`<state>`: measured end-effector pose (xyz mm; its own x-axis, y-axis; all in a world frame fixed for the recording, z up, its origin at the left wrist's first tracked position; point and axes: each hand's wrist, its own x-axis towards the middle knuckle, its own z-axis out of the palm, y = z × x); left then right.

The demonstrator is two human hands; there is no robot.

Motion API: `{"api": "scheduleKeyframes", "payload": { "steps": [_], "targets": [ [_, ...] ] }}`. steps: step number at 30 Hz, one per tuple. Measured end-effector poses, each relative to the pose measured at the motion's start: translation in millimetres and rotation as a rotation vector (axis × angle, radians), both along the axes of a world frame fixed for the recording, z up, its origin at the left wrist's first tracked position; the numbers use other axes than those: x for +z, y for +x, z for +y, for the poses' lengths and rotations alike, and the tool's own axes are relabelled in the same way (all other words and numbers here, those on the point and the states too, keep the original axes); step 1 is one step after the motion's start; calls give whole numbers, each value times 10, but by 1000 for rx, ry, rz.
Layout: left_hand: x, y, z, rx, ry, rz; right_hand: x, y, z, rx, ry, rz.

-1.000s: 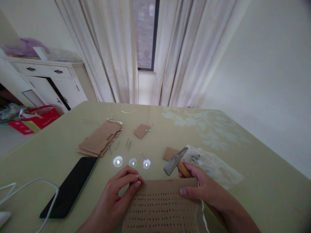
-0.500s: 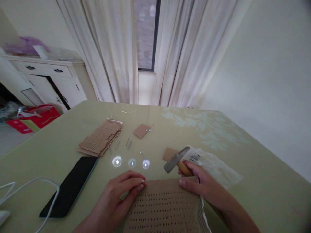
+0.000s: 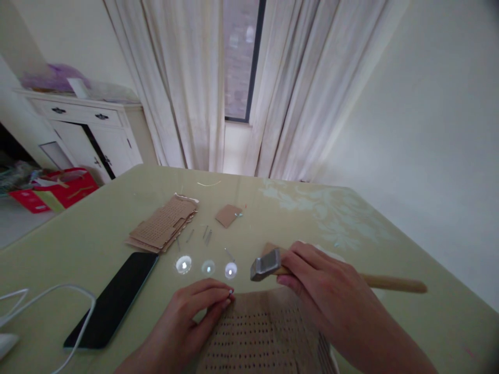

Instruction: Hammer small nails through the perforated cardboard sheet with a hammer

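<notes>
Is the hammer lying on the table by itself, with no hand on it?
No, the right hand grips the hammer near its head and holds it above the perforated cardboard, handle pointing right.

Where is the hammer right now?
The hammer is in the right hand, held over the far edge of the holed cardboard, right of the left hand.

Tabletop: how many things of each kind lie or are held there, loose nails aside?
Hammer in right hand: 1
Perforated cardboard stacks: 2
Small cardboard scraps: 2
Phone: 1
White cable: 1
Nail pinched by left hand: 1
Total: 8
</notes>
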<state>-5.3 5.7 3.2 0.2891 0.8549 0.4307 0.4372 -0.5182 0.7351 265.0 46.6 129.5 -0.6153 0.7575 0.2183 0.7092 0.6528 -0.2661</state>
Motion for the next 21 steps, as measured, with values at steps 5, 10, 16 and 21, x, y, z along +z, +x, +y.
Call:
{"api": "scheduleKeyframes", "payload": {
  "steps": [5,10,16,21],
  "targets": [
    [-52,-54,9,22,-1,26,-35,-87,11,43,41,49],
    [-96,-88,5,16,-38,21,-21,-71,29,49,55,103],
    [-21,-89,10,-30,-94,41,-110,-208,4,65,-163,21],
    [-41,-97,28,25,-21,33,-154,-224,-10,26,-100,99]
  ]
}}
